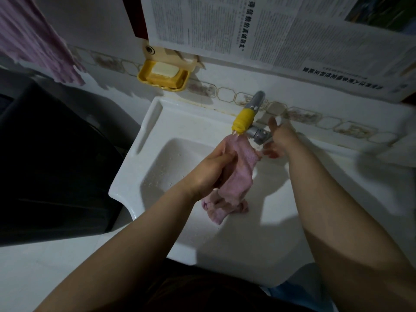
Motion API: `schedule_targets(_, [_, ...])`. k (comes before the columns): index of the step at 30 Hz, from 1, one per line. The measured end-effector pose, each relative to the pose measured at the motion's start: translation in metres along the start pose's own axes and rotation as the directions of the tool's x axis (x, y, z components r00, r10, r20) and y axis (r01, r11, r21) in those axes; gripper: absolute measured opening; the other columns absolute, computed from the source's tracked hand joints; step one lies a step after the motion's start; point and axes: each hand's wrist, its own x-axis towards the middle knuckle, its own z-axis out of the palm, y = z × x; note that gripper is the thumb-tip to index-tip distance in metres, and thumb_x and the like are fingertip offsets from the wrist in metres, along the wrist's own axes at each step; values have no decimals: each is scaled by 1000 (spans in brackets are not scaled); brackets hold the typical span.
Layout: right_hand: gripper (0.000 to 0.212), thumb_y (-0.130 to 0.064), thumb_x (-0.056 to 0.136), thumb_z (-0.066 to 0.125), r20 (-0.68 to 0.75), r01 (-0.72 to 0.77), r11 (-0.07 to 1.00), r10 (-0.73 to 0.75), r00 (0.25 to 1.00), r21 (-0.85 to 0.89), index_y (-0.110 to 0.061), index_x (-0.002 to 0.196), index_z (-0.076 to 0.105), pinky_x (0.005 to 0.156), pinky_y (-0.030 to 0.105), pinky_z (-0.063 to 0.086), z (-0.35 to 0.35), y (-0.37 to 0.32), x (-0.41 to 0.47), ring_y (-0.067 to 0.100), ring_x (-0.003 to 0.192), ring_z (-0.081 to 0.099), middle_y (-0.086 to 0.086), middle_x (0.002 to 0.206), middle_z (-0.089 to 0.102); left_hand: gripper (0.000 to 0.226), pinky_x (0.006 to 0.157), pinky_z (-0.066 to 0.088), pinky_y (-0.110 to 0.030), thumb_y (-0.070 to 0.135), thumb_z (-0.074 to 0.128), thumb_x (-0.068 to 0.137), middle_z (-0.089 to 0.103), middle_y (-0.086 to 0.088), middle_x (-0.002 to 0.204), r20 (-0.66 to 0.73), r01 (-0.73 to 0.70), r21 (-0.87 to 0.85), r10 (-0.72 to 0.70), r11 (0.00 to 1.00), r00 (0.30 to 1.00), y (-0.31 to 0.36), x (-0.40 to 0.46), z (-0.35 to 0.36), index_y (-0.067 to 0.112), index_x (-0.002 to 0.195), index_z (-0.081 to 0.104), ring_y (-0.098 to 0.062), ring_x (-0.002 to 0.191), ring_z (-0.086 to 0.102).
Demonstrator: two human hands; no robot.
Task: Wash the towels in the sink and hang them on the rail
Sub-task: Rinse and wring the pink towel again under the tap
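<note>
We hold the pink towel (234,176) over the sink (144,140), under the yellow-tipped tap (244,119). Our left hand (209,170) has its fingers (221,157) closed around it; our right hand (280,137), fingers spread, rests at the tap's grey body.

The towel (236,174) is pale pink, the sink (144,131) white, the tap (256,102) grey with a yellow nozzle (243,119). The soap dish (144,75) is yellow; wall tiles (227,95) carry an octagon border.
</note>
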Motion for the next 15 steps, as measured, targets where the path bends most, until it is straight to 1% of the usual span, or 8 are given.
schedule_targets(2, [87,-82,79,22,146,-26,992,44,988,-122,-4,96,56,64,34,48,2,6,-14,26,60,61,16,76,65,36,109,36,-55,23,36,104,55,-19,133,-10,-1,-5,1,1000,1000,-4,0,-1,28,139,39,-37,123,53])
schedule_targets(3, [88,-83,78,18,230,4,990,29,973,-139,-5,83,58,62,31,45,6,10,-21,22,54,59,11,63,63,37,109,36,-56,26,37,104,55,-20,133,-8,-4,-10,4,1000,1000,-6,1,-2,26,141,38,-38,123,53])
schedule_targets(5, [72,-74,86,24,352,113,994,-104,930,-5,-13,66,57,55,24,43,20,18,-38,12,43,53,-1,47,56,42,109,35,-56,35,36,102,55,-21,132,-2,-8,6,8,1000,1000,-10,1,-5,19,141,39,-37,123,52])
schedule_targets(7, [42,-46,97,44,298,289,946,-321,899,147,-17,72,62,59,25,50,36,26,-48,11,57,62,-3,59,65,47,108,37,-53,41,31,102,58,-18,129,-60,-16,69,21,997,998,-15,0,-8,14,137,45,-33,122,55])
schedule_targets(9, [25,-26,97,52,135,438,885,-458,879,157,-18,77,65,73,34,51,46,29,-48,18,73,64,3,74,68,44,101,46,-48,40,28,103,66,-13,118,-250,25,231,34,973,968,-15,0,-7,15,128,55,-28,111,62])
schedule_targets(11, [23,-23,96,52,-4,495,857,-500,866,141,-17,75,62,71,31,47,53,32,-50,18,70,59,5,74,64,42,88,54,-45,38,34,102,70,-14,99,-532,143,343,67,928,844,-18,3,-10,10,107,65,-26,94,67])
schedule_targets(13, [29,-24,94,55,-36,520,844,-520,853,132,-15,67,55,64,28,40,66,38,-60,16,61,49,5,63,54,43,70,54,-40,34,43,100,68,-18,81,-674,171,259,50,951,737,-20,9,-17,0,89,65,-30,77,65])
schedule_targets(15, [41,-31,92,59,27,521,848,-525,850,93,-17,55,47,59,31,45,85,44,-75,18,56,47,2,52,47,41,54,50,-33,32,48,97,61,-14,59,-702,147,34,-81,989,708,-18,15,-16,0,74,61,-28,57,61])
